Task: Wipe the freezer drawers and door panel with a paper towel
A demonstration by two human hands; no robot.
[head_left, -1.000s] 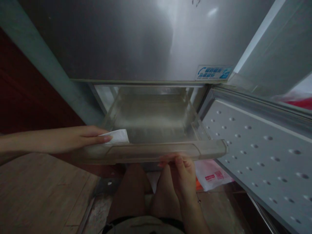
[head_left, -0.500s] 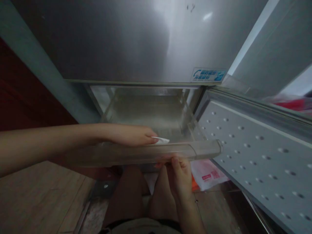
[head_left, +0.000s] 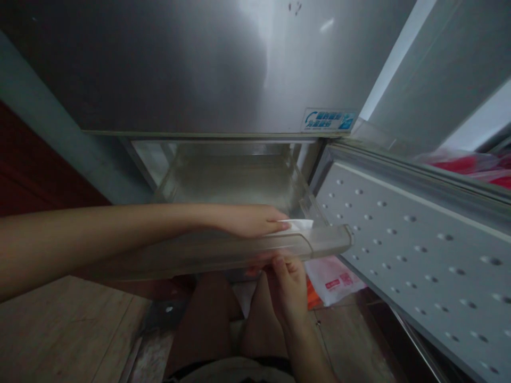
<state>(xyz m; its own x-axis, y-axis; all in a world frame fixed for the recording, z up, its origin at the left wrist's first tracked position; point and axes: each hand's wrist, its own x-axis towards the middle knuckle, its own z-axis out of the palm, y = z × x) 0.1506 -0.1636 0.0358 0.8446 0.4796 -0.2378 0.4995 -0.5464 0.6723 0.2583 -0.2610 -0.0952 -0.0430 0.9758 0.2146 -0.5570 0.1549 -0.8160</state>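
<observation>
A clear plastic fridge drawer [head_left: 239, 252] is pulled out from the compartment in front of me. My left hand [head_left: 255, 219] reaches across from the left, its fingers closed over a thin white tissue [head_left: 300, 224] just behind the drawer's front panel. The tissue's free end sticks out to the right of the thumb. From below, my right hand [head_left: 288, 284] grips the bottom edge of the drawer front, fingers curled under it and partly seen through the plastic.
Above the drawer is the steel fridge door [head_left: 179, 64] with a blue-and-white sticker [head_left: 328, 120]. The lower door [head_left: 391, 239], white and dimpled inside, stands open at the right. A white plastic bag [head_left: 335, 282] lies on the floor near my knees. A red surface [head_left: 40, 175] borders the left.
My left hand has slid right along the drawer front with the tissue, more of which now shows. My right hand keeps its hold, and the view has shifted slightly.
</observation>
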